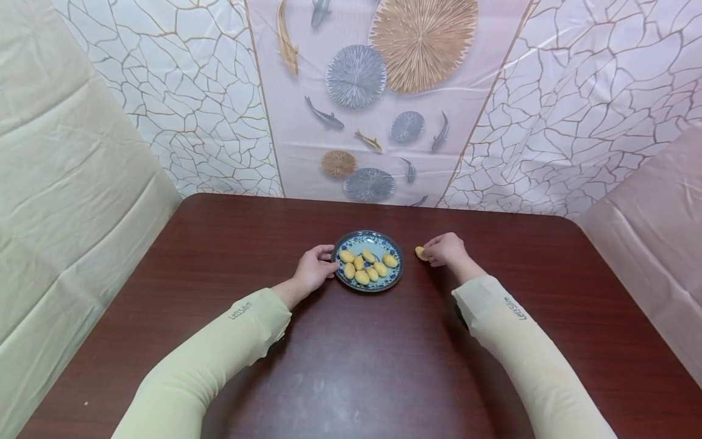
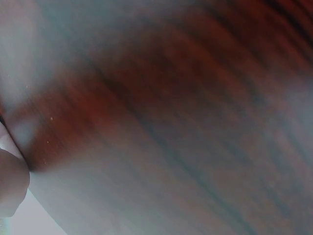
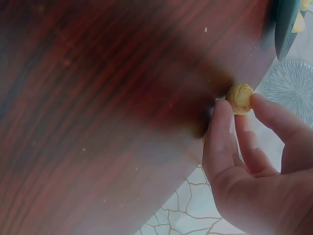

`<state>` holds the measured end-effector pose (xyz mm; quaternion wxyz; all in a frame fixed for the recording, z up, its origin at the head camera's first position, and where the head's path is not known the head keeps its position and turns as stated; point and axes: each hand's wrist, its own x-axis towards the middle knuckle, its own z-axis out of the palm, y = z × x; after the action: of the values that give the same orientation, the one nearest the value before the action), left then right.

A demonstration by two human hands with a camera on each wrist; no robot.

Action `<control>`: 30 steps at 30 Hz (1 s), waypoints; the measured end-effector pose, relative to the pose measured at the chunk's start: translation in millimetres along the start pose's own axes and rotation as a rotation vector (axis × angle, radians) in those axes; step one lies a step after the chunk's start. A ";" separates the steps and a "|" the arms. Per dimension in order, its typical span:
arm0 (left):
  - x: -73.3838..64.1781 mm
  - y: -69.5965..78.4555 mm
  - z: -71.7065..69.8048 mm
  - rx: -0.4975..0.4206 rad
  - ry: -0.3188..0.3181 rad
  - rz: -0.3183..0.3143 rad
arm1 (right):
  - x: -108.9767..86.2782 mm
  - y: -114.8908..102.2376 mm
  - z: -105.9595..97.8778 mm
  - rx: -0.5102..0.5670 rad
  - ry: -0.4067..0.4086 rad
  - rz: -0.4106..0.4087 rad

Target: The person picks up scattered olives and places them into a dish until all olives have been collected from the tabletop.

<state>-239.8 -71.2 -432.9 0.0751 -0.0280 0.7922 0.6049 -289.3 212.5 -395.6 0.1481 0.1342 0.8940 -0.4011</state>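
Note:
A round plate with a blue floral rim (image 1: 395, 249) stands on the table, with several small yellow oval pieces (image 1: 362, 277) lying in it. At the plate's left side, my left hand (image 1: 314, 268) holds the rim with its thumb and fingers. Only one fingertip (image 2: 12, 183) shows at the edge of the left wrist view. To the right of the plate, my right hand (image 1: 446, 250) pinches another yellow oval piece (image 3: 240, 99) between thumb and fingers, low over the table. Its surface looks rough and wrinkled in the right wrist view.
The dark reddish-brown wooden table (image 1: 351, 366) reaches the patterned backdrop (image 1: 351, 140) at its far edge. Pale cloth panels hang at the left (image 1: 55, 183) and right (image 1: 652, 244) sides. A few tiny light specks dot the tabletop.

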 end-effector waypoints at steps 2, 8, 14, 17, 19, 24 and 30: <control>-0.5 0.0 0.2 0.002 0.000 0.002 | -0.8 0.2 0.1 0.012 -0.007 0.001; -1.4 -0.4 1.6 0.006 0.000 0.006 | -6.2 -3.2 0.0 0.083 -0.052 -0.006; -1.1 0.3 1.9 0.014 0.007 0.014 | -7.7 -13.6 0.7 0.154 -0.094 0.014; -1.4 1.7 1.5 0.024 0.010 0.017 | -7.4 -19.2 1.6 0.174 -0.107 0.022; -1.2 2.0 1.5 0.031 0.010 0.017 | -6.7 -22.1 2.2 0.189 -0.112 0.020; -0.5 1.8 1.8 0.046 0.016 0.019 | -7.8 -29.2 3.7 0.228 -0.132 0.003; 0.2 3.4 1.9 0.080 0.020 0.013 | -13.4 -38.4 6.2 0.250 -0.177 -0.031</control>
<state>-240.2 -68.4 -430.3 0.0642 -0.0259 0.8166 0.5730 -289.7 181.5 -368.5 0.2022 0.1020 0.8224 -0.5218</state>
